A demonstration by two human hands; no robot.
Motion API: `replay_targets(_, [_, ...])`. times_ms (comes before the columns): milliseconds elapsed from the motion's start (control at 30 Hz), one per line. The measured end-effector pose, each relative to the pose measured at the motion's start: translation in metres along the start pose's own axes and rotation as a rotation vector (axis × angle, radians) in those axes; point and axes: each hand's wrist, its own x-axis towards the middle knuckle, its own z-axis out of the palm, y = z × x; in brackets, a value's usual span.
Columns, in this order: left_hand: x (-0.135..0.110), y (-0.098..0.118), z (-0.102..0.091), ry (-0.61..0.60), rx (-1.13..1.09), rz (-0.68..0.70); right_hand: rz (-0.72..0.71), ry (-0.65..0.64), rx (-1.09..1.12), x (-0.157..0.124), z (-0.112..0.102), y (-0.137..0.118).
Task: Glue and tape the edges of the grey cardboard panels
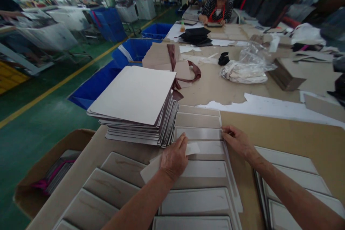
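Note:
A column of overlapping pale rectangular panels (196, 201) runs up the table in front of me, each showing a lighter band. My left hand (175, 156) lies over the column's left side, its fingers together and reaching onto one panel. A loose pale strip (151, 170) passes under this hand and sticks out on both sides; the palm's hold on it is partly hidden. My right hand (237, 140) is closed in a pinch at the right end of a glossy white strip (205, 134) lying along a panel near the top of the column.
A tall stack of pale boards (134, 93) stands left of the column. More overlapping panels lie at lower left (107, 188) and lower right (302, 183). Blue bins (94, 82) and a cardboard box (81, 136) border the table's left. Across the table sits a person (218, 10).

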Motion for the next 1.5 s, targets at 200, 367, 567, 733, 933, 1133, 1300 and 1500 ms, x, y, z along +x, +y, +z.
replay_targets(200, [0.0, 0.001, -0.002, -0.008, -0.005, -0.013, -0.004, -0.04, 0.01, 0.015, 0.006, -0.004])
replay_targets(367, [0.0, -0.001, 0.0, 0.0, -0.021, -0.004, 0.013, -0.109, 0.069, 0.025, 0.006, 0.005])
replay_targets(567, [0.0, 0.0, 0.0, 0.005, -0.015, -0.005, 0.016, -0.177, 0.078, 0.034, 0.002, 0.006])
replay_targets(733, [0.0, 0.002, -0.002, -0.003, 0.002, -0.015, -0.004, -0.145, 0.001, 0.032, 0.002, -0.003])
replay_targets(933, [-0.001, 0.002, -0.002, 0.001, -0.002, -0.013, 0.03, -0.109, -0.033, 0.029, 0.006, -0.001])
replay_targets(1133, [-0.001, 0.003, -0.002, -0.008, -0.008, -0.016, 0.117, -0.082, -0.032, 0.028, 0.01, -0.002])
replay_targets(1300, [-0.001, 0.003, -0.003, 0.004, -0.015, -0.023, 0.192, -0.082, -0.007, 0.026, 0.011, -0.005])
replay_targets(1500, [0.0, 0.002, -0.002, -0.005, -0.031, -0.033, 0.26, -0.052, 0.041, 0.025, 0.012, -0.007])
